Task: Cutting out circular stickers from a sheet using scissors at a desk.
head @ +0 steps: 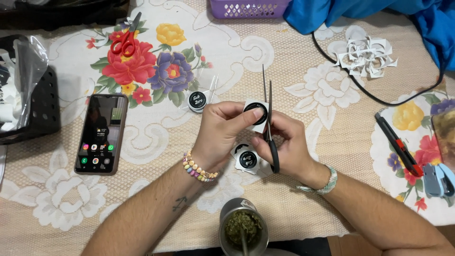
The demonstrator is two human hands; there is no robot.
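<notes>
My left hand (pixel 222 132) pinches a small white paper square with a round black sticker (pixel 256 113) printed on it. My right hand (pixel 284 144) grips black-handled scissors (pixel 269 118), blades open and pointing away from me, right beside the paper's edge. Under my hands lie two more white squares with black round stickers (pixel 247 159). A small round black tin (pixel 196 100) sits on the tablecloth just left of my left hand.
A phone (pixel 101 133) lies at the left, red scissors (pixel 124 40) at the back left. Paper scraps (pixel 367 57) and a black cable (pixel 374 97) lie at the back right; a red-black utility knife (pixel 397 142) at the right. A metal cup of green herb (pixel 243 230) stands near me.
</notes>
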